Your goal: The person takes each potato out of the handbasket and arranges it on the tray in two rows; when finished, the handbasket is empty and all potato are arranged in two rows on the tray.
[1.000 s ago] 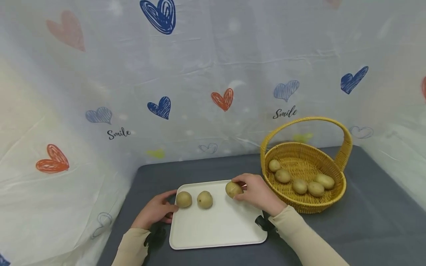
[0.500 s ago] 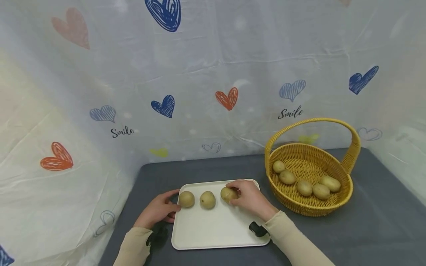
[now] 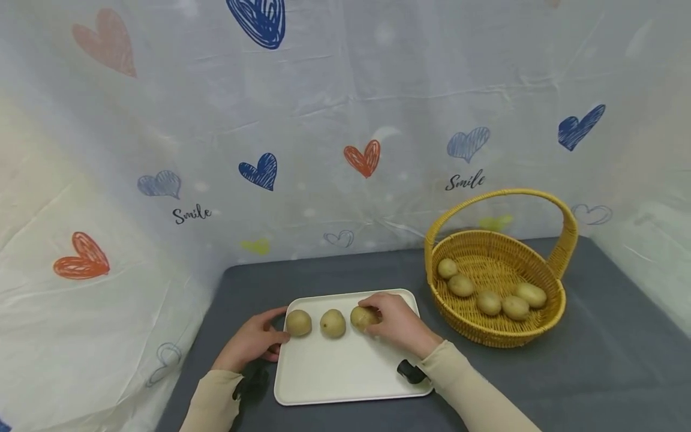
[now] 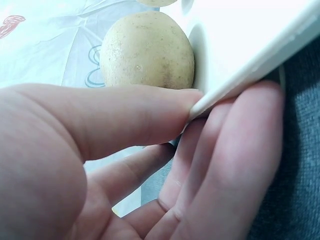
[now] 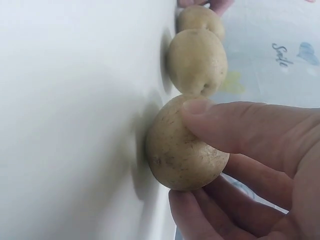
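Observation:
My right hand (image 3: 398, 322) holds a round potato (image 5: 182, 150) between thumb and fingers, low over the white tray (image 3: 351, 372). In the head view this potato sits at the right end of a row along the tray's far side. The row's middle potato (image 3: 332, 324) has a small dark eye, and another potato (image 3: 299, 323) lies near the left rim. My left hand (image 3: 252, 342) grips that left rim; in the left wrist view the thumb presses on its edge, with the fingers curled underneath. The held potato is partly covered by the right fingers in the head view.
A yellow wicker basket (image 3: 496, 337) with a tall arched handle stands right of the tray and holds several potatoes (image 3: 488, 303). Dark grey cloth (image 3: 599, 372) covers the table. A white curtain (image 3: 302, 228) printed with hearts hangs behind and along the sides.
My right hand has moved left along the tray with its potato, from near the right side to beside the middle potato. The left hand keeps its grip on the rim.

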The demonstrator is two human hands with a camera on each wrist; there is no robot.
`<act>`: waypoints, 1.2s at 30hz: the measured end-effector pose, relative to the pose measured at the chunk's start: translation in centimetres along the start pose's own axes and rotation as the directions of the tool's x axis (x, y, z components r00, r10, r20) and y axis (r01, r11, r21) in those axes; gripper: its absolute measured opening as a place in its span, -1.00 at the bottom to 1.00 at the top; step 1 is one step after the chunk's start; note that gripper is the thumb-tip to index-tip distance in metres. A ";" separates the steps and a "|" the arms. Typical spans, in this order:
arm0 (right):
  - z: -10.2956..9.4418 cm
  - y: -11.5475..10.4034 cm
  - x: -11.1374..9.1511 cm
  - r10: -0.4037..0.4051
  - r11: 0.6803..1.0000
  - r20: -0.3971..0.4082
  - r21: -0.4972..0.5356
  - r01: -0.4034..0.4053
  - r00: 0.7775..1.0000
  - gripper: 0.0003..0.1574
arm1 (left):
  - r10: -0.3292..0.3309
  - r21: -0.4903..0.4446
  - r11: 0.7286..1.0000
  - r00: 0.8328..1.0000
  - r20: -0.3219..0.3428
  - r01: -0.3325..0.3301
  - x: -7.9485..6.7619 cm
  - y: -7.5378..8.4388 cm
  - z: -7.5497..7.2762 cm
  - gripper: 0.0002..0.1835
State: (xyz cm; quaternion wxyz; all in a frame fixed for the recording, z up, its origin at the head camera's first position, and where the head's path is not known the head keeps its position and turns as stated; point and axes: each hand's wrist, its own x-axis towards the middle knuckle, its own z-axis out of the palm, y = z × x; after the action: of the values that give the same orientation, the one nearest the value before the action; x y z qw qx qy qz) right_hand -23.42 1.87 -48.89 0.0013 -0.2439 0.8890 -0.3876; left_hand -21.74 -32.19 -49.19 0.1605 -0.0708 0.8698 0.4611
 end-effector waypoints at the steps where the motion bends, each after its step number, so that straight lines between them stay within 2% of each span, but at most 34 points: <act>1: 0.0 0.0 0.0 0.003 1.000 0.003 0.000 -0.003 1.000 -0.37 | -0.001 0.001 1.000 1.000 0.000 0.001 0.0 0.0 0.0 -0.16; 17: 0.2 -0.3 0.1 0.040 0.999 0.003 0.003 -0.040 0.999 -0.36 | -0.010 0.019 1.000 0.999 -0.031 0.010 0.1 0.3 0.1 -0.17; 28: 0.1 -0.3 0.1 0.037 0.999 0.036 0.013 -0.037 0.999 -0.34 | -0.011 -0.010 1.000 1.000 0.009 0.011 -0.1 0.1 0.0 -0.15; 36: 0.1 -0.2 0.0 0.035 0.999 0.039 -0.003 -0.035 0.999 -0.32 | -0.001 0.014 1.000 1.000 -0.009 0.001 -0.1 0.1 0.1 -0.16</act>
State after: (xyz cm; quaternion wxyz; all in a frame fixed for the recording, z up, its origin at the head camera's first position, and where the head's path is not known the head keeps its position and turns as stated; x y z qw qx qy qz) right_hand -23.28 1.70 -48.78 0.0252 -0.2356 0.8934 -0.3817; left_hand -21.69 -32.07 -49.14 0.1573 -0.0723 0.8737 0.4547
